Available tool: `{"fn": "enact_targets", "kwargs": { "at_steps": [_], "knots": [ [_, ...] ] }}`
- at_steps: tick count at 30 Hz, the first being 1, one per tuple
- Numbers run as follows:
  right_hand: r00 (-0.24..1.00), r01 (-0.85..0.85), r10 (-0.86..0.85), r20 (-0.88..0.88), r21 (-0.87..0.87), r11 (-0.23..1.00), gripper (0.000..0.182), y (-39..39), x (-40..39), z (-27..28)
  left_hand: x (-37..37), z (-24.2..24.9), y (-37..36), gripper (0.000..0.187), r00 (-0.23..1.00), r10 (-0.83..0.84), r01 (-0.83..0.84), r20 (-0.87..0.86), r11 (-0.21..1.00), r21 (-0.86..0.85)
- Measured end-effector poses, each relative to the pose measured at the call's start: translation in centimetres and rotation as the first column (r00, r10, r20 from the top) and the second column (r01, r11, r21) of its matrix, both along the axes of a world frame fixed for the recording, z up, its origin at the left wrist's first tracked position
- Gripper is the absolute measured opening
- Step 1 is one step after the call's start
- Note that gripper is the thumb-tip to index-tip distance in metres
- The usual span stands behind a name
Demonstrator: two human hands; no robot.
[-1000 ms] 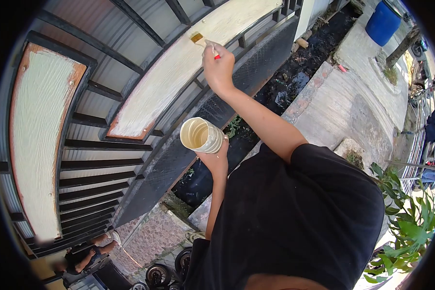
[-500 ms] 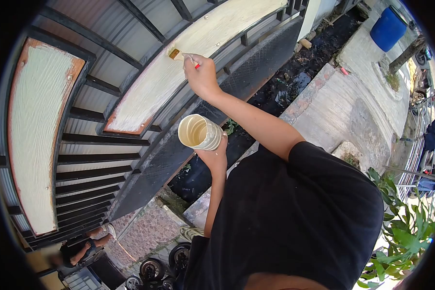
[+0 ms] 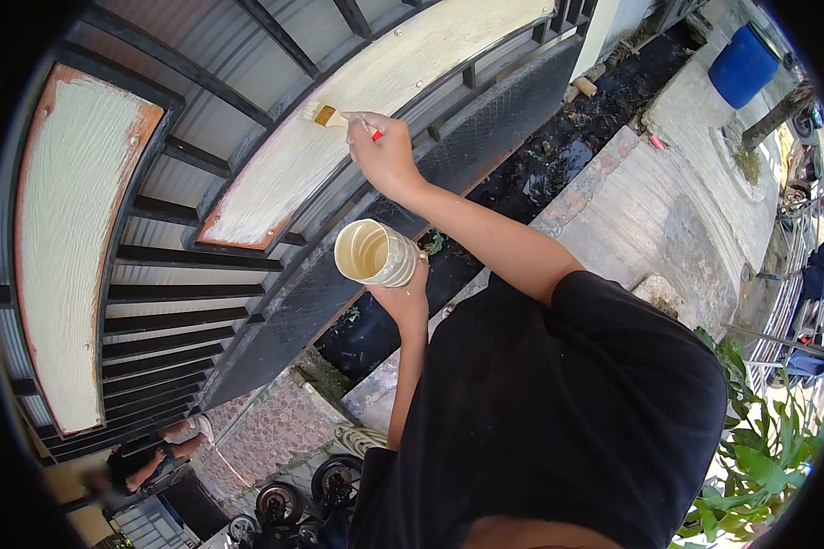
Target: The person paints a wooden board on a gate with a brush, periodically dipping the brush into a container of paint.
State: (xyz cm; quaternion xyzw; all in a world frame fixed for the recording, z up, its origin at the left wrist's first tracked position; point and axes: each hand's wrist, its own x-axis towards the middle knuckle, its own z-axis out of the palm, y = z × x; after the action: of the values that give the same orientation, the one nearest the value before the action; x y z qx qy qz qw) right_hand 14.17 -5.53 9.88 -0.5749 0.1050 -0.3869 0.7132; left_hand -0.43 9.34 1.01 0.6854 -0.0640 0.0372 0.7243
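Observation:
My right hand (image 3: 384,156) is closed round the handle of a paintbrush (image 3: 328,115), whose bristle end lies against a cream-painted panel (image 3: 279,183) on the gate. Reddish-brown shows along the panel's lower end and edges. Below it, my left hand (image 3: 406,295) wraps round a paint-smeared white cup (image 3: 378,253), its open mouth facing up towards me. Pale paint coats the ridged inside of the cup. Another cream panel (image 3: 75,247) with brown edges is at the left.
Dark metal bars (image 3: 188,295) of the gate run between the panels. A ditch with dark water (image 3: 558,160) passes beneath my arms. Beyond are concrete paving (image 3: 650,201), a blue drum (image 3: 743,64) and a leafy plant (image 3: 760,457). Another person (image 3: 146,455) is at lower left near motorcycles (image 3: 279,503).
The brush in my right hand has shifted slightly left and down along the panel. My left hand still holds the cup in nearly the same place. The view has tilted a little.

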Motion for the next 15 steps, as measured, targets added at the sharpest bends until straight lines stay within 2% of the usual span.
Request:
{"fn": "enact_targets", "kwargs": {
  "at_steps": [1,3,4,6,7,10,12,15],
  "knots": [
    [0.999,-0.029,0.030,-0.026,0.045,0.999,0.031,-0.5,-0.9,0.2,0.0,0.1,0.0,0.079,1.000,0.005,-0.005,0.001,1.000,-0.001],
    [0.970,0.241,-0.240,0.023,-0.013,0.971,0.037,-3.8,-0.3,-0.3,-0.2,0.2,0.1,0.081,1.000,-0.008,0.007,0.027,0.999,0.046],
    [0.957,0.290,-0.289,-0.023,0.076,0.954,0.037,-5.3,-0.4,0.7,-0.1,0.1,0.0,0.081,1.000,0.005,-0.006,0.026,0.999,0.042],
    [0.942,0.318,-0.319,-0.102,-0.023,0.948,0.035,-7.8,-0.1,1.3,0.0,-0.1,0.3,0.082,1.000,-0.001,0.001,0.011,0.999,0.042],
    [0.943,0.316,-0.317,-0.102,-0.022,0.948,0.035,-7.4,0.7,0.3,0.0,0.0,0.2,0.082,1.000,0.000,-0.001,0.011,0.999,0.043],
    [0.953,0.303,-0.302,0.041,-0.209,0.930,0.035,-3.3,2.4,-0.8,-0.1,0.3,-0.4,0.082,1.000,0.017,-0.017,-0.007,1.000,0.009],
    [1.000,-0.021,0.019,-0.016,-0.117,0.993,0.035,-1.0,0.8,-1.2,0.2,0.0,-0.5,0.077,1.000,0.011,-0.011,0.006,1.000,0.012],
    [1.000,-0.003,0.000,-0.031,-0.068,0.998,0.036,-2.2,-2.0,-0.4,0.5,0.1,-0.8,0.077,0.998,0.010,-0.016,0.058,0.995,0.093]
  ]
}}
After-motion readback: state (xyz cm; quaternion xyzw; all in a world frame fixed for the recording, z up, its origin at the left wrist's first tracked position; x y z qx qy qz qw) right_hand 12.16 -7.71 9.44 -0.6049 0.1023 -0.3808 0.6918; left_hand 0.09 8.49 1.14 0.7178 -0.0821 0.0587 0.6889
